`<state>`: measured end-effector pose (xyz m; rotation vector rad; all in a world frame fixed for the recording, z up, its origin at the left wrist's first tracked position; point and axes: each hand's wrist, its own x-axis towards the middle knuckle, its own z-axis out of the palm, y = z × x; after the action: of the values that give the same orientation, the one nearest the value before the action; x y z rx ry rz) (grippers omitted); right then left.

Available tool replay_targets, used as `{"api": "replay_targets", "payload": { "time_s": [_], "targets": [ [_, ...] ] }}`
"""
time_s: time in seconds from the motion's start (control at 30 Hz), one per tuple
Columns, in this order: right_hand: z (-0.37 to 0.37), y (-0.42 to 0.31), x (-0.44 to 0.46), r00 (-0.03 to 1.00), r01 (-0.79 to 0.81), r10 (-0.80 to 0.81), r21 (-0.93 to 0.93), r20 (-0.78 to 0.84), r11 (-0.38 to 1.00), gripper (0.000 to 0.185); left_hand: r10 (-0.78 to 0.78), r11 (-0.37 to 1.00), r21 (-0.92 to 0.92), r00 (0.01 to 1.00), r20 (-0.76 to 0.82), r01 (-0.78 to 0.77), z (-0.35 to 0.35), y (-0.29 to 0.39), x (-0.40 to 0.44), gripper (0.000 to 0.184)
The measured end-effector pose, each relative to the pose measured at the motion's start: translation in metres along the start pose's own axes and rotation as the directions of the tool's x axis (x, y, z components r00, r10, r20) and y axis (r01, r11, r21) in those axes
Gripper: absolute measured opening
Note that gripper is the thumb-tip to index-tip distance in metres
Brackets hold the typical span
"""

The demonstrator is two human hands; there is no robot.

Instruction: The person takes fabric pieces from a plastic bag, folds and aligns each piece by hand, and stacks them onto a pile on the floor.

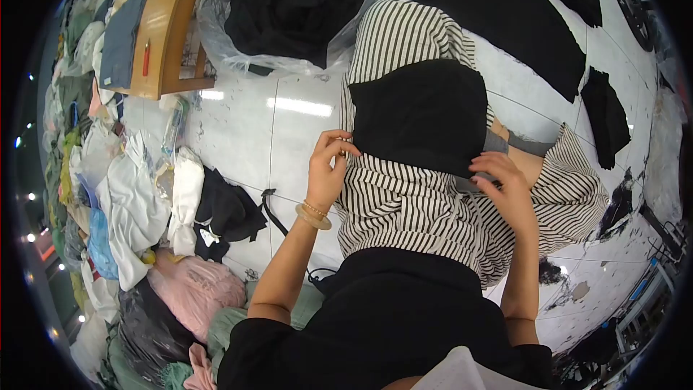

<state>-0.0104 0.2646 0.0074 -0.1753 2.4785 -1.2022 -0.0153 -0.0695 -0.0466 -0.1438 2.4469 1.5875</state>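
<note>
A piece of black cloth (422, 115), folded into a rough rectangle, lies across my lap over black-and-white striped trousers (404, 209). My left hand (330, 166), with bracelets at the wrist, pinches the cloth's near left edge, fingers bent. At its near right corner is my right hand (503, 184), thumb and fingers closing around the cloth's edge. Part of a grey strip (530, 143) shows beside my right leg.
A clear plastic bag (209, 36) of black cloth stands ahead. Large black pieces (505, 14) lie on the tiled floor. At left are a wooden table (173, 22) with a red-handled tool (146, 58), and piled garments and bags (137, 195).
</note>
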Motion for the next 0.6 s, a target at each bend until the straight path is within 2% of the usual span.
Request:
{"api": "replay_targets", "payload": {
  "time_s": [0.03,0.1,0.17,0.23,0.3,0.37,0.4,0.43,0.5,0.53,0.6],
  "targets": [
    [-0.002,-0.005,0.001,0.988,-0.153,0.156,0.134,-0.008,0.979,0.017,-0.067,0.995,-0.078,0.997,-0.039,0.064,0.002,-0.001,0.0,0.022],
    [-0.003,-0.004,0.012,0.989,-0.139,0.144,0.119,-0.028,0.983,0.015,-0.023,0.992,-0.125,0.996,-0.089,0.012,0.007,0.002,0.012,0.017],
    [-0.003,-0.006,0.032,0.987,0.005,0.007,0.078,-0.158,0.997,0.014,-0.204,0.91,-0.392,0.969,-0.138,0.136,0.01,0.016,0.031,0.012],
    [0.002,-0.016,0.06,0.964,0.124,-0.115,0.024,-0.238,0.992,0.012,-0.207,0.905,-0.402,0.97,-0.127,0.141,0.012,0.017,0.05,0.019],
    [0.012,-0.029,0.093,0.928,0.224,-0.226,-0.039,-0.296,0.974,0.012,-0.181,0.946,-0.283,0.981,-0.065,0.156,0.013,0.013,0.062,0.025],
    [0.031,-0.039,0.125,0.879,0.338,-0.344,-0.079,-0.33,0.938,0.017,-0.171,0.934,-0.331,0.982,-0.08,0.136,0.02,0.003,0.062,0.026],
    [0.039,-0.053,0.136,0.878,0.366,-0.371,-0.076,-0.304,0.928,0.02,-0.16,0.92,-0.375,0.982,-0.096,0.113,0.025,-0.002,0.062,0.027],
    [0.051,-0.057,0.15,0.844,0.431,-0.459,-0.156,-0.277,0.889,0.019,-0.161,0.92,-0.375,0.982,-0.095,0.115,0.028,-0.005,0.061,0.027],
    [0.066,-0.057,0.168,0.825,0.51,-0.551,-0.256,-0.125,0.821,0.012,-0.194,0.911,-0.395,0.969,-0.154,0.12,0.033,-0.006,0.057,0.025],
    [0.066,-0.054,0.176,0.828,0.507,-0.548,-0.257,-0.123,0.823,0.012,-0.198,0.909,-0.398,0.969,-0.152,0.123,0.033,-0.006,0.056,0.025],
    [0.063,-0.049,0.194,0.877,0.401,-0.443,-0.223,-0.186,0.888,0.006,-0.243,0.892,-0.419,0.961,-0.13,0.169,0.032,-0.003,0.056,0.023]
  ]
}}
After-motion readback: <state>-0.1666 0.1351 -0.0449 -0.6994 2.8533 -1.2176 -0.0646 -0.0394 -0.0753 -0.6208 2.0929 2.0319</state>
